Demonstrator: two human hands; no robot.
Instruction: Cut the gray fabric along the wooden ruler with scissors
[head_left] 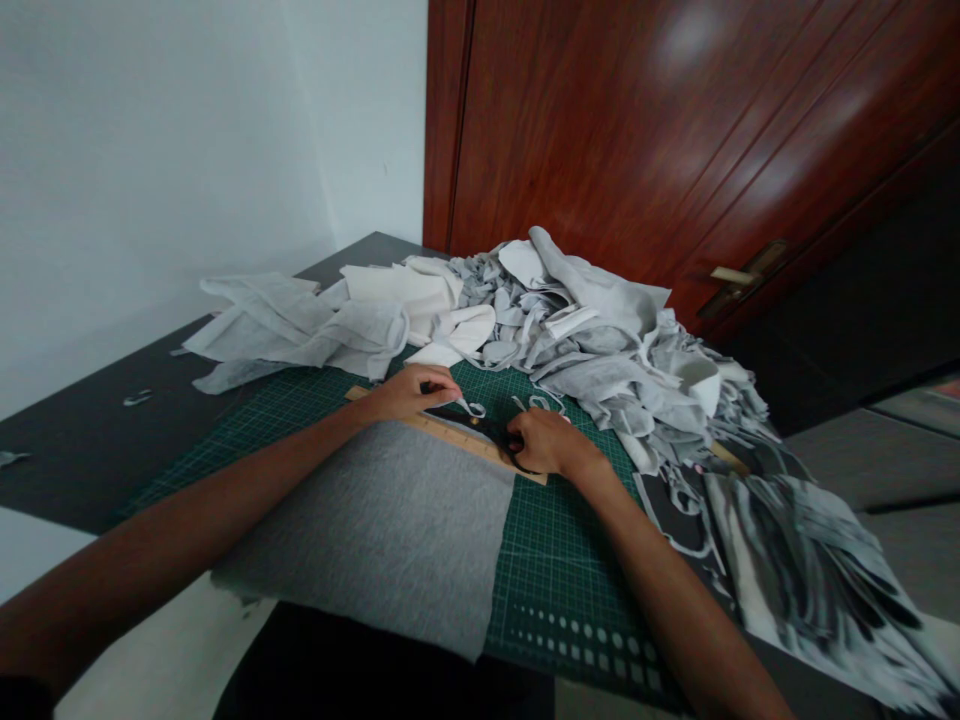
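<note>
My right hand (pixel 546 440) is closed round the handles of black scissors (pixel 487 428), whose blades point left along a wooden ruler (pixel 457 437). Between the fingertips of my left hand (pixel 414 391) is pinched a thin pale strip of fabric (pixel 471 406), curling at its end beside the blades. Under the ruler lies a grey felt-like sheet (pixel 390 520), which hangs over the near table edge. Both rest on a green cutting mat (pixel 555 560). The left fingers partly hide the scissor tips.
A big heap of grey and white fabric scraps (pixel 592 300) covers the back right. Pale cloth pieces (pixel 300 325) lie at back left. Folded grey fabric (pixel 817 560) sits at the right on the dark table (pixel 75 440). Behind stand a white wall and a wooden door (pixel 600 130).
</note>
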